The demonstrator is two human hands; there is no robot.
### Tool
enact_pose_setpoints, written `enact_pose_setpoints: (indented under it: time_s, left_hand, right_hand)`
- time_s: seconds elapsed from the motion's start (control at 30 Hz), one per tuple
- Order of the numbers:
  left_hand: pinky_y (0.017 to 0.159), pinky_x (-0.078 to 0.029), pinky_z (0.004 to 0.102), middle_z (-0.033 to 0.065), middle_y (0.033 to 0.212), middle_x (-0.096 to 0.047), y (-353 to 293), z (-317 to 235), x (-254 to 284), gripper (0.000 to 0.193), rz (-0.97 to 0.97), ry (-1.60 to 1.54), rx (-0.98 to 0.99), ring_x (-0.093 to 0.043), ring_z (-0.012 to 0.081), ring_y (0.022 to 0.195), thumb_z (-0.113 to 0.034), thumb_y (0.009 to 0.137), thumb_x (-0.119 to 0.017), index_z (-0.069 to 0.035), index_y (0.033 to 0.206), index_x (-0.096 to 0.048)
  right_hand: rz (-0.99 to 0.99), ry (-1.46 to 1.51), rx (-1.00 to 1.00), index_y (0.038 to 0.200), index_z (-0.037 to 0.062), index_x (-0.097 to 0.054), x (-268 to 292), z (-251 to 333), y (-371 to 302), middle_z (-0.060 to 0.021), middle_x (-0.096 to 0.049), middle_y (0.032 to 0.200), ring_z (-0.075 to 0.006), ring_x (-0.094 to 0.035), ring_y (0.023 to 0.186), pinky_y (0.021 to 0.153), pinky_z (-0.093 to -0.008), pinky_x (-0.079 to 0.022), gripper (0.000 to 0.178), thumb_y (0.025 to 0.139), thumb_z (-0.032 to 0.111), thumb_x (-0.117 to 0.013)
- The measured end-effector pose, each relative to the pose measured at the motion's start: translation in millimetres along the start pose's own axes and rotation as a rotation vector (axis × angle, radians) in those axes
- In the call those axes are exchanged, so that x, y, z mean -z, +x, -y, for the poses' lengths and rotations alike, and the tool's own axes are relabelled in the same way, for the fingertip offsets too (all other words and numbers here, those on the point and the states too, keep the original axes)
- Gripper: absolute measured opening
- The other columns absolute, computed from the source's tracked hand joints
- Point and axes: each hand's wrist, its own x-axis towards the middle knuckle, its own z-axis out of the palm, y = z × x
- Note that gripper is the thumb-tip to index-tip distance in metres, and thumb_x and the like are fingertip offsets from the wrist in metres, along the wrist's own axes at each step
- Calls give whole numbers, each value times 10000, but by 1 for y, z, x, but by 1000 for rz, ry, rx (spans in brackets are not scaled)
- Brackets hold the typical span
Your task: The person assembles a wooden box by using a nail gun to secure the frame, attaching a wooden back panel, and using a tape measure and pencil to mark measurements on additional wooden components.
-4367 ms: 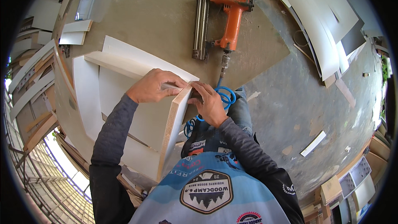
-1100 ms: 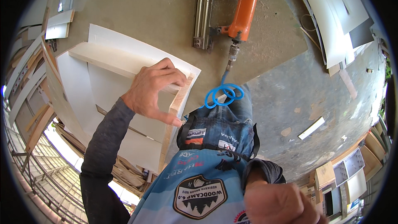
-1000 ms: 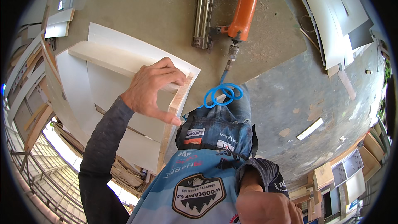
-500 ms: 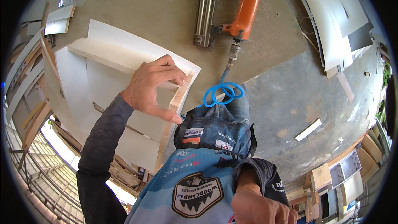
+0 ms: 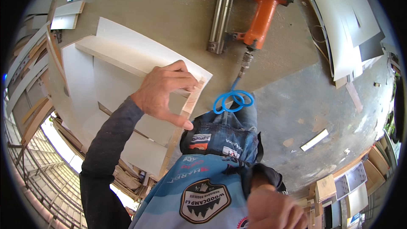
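Has drawn the right hand (image 5: pixel 273 208) back from the corner of the white-faced wooden frame (image 5: pixel 112 55) since the earliest view, and now carries it, blurred, low before the blue printed jersey (image 5: pixel 169 201), well apart from the frame. Appears to curl that hand's fingers; cannot tell about anything inside them. Has the left hand (image 5: pixel 163 89) at the frame's far-right corner, fingertips over the joint, thumb spread wide across the top edge of the side board (image 5: pixel 189 106), touching the wood without closing around it. Has the frame beneath and to the left of that hand, on the left part of the brown worktop (image 5: pixel 161 12). Has the orange pneumatic nailer (image 5: pixel 265 21) lying between that corner and the worktop's right edge, with a blue coiled air hose (image 5: pixel 233 101) trailing toward the near edge. Shows a narrow white strip (image 5: pixel 314 140) past the worktop, on a grey surface (image 5: pixel 280 118).
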Motion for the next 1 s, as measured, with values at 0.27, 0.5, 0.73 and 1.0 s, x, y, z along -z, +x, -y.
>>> enact_pose_setpoints:
  time_s: [0.27, 0.5, 0.73, 1.0]
  left_hand:
    - [675, -499, 360, 78, 1004, -698, 3, 1, -3, 647, 66, 30, 63, -548, 260, 867, -554, 513, -833, -26, 809, -605]
    - [670, -519, 356, 52, 852, -660, 5, 1, -1, 740, 32, 74, -12, -595, 232, 904, -585, 531, -823, -5, 973, -696]
    - [763, -498, 418, 108, 1022, -708, 1, 3, -1, 684, 78, 43, 51, -550, 330, 879, -575, 475, -822, -15, 807, -609]
    - [730, -487, 407, 122, 1010, -699, 1, 5, -2, 673, 76, 23, 43, -530, 314, 864, -543, 487, -831, -4, 820, -601]
  right_hand:
    - [-335, -1259, -956, 1144, -55, -603, 98, -100, -46, -127, -625, 980, -232, -639, 848, 787, -349, -507, 486, 864, 326, -715]
    - [-48, -1727, -1106, 1086, -20, -558, 120, -148, -79, -191, -626, 1042, -358, -634, 969, 832, -450, -500, 525, 737, 307, -775]
    - [-407, -1059, -1215, 1118, -45, -542, 124, -122, -88, -228, -667, 995, -304, -679, 697, 663, -395, -541, 437, 732, 95, -692]
    - [-725, -330, -1281, 1355, -99, -417, 105, -26, -121, -167, -669, 867, -214, -641, 582, 709, -362, -580, 692, 693, 6, -588]
